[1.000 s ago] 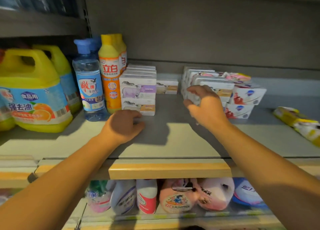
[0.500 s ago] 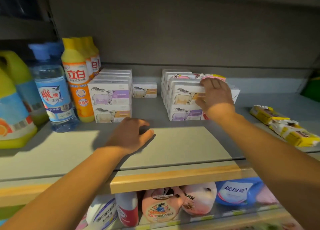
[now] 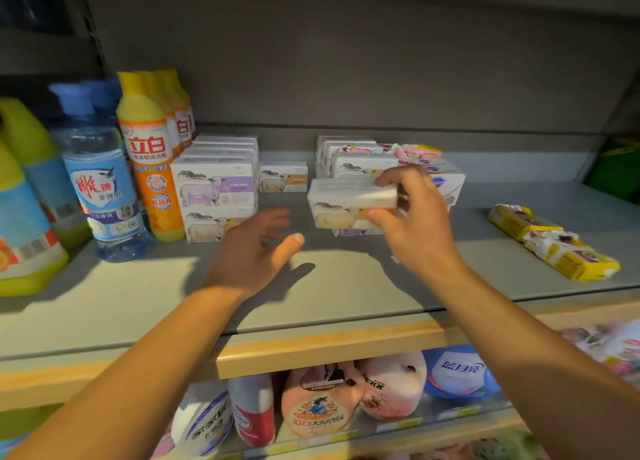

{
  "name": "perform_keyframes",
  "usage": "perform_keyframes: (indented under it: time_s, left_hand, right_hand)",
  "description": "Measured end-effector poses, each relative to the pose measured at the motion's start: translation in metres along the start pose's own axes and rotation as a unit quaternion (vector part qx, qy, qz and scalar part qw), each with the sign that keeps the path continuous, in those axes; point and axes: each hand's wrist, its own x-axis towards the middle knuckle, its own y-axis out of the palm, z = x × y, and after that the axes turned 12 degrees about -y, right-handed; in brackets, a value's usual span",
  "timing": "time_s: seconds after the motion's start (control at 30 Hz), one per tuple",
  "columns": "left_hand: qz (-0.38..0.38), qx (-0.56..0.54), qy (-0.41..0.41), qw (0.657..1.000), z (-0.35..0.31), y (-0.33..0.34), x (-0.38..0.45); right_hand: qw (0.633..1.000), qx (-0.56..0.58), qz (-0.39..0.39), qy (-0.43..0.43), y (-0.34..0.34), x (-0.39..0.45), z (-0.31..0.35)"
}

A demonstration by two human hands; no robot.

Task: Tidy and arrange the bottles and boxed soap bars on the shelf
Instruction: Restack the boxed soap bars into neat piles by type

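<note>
Below the shelf edge, on the lower tier nearest the camera, refill pouches (image 3: 318, 404) are seen; they are not involved. Above them the wooden front lip (image 3: 329, 343) of the shelf (image 3: 104, 307) is crossed by both forearms.

Left hand (image 3: 254, 251): held over the bare middle of the shelf, palm down, fingers spread and loosely extended, thumb out to the right. Nothing is gripped. Whether the fingertips touch the shelf cannot be told; motion blur is present.

Right hand (image 3: 412, 217): a boxed soap bar (image 3: 349, 203) is pinched, thumb under its near right corner, fingers curled over its top right edge. The box is held clear of the shelf, just in front of the right stack of soap boxes (image 3: 360, 165), and projects left from the fingers toward the left hand.

Step in hand, as judged: one box has been lifted off the right stack and is being carried for re-placement. The next move is likely a transfer toward the left stack of soap boxes (image 3: 214, 189), or the gap between the two stacks where a single box (image 3: 282, 181) stands at the far back. A level set-down, label forward and edges squared with its neighbours, would be called for; the free left hand appears placed to receive or steady it.

Far left, the orange dish-soap bottles (image 3: 152, 154) and a blue-capped bottle (image 3: 97, 168) stand upright beside the left stack. At right, yellow packets (image 3: 550, 241) lie loose, well apart from the boxes.
</note>
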Motion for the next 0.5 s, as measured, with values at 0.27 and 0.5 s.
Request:
perform_keyframes:
  time_s: [0.27, 0.5]
  left_hand:
    - [0.067, -0.067, -0.013, 0.995, -0.001, -0.006, 0.003]
    - [0.151, -0.315, -0.165, 0.923, -0.001, -0.007, -0.001]
  right_hand:
    - [0.957, 0.241, 0.037, 0.157, 0.043, -0.042, 0.021]
    - [0.927, 0.317, 0.119, 0.164, 0.041, -0.046, 0.014]
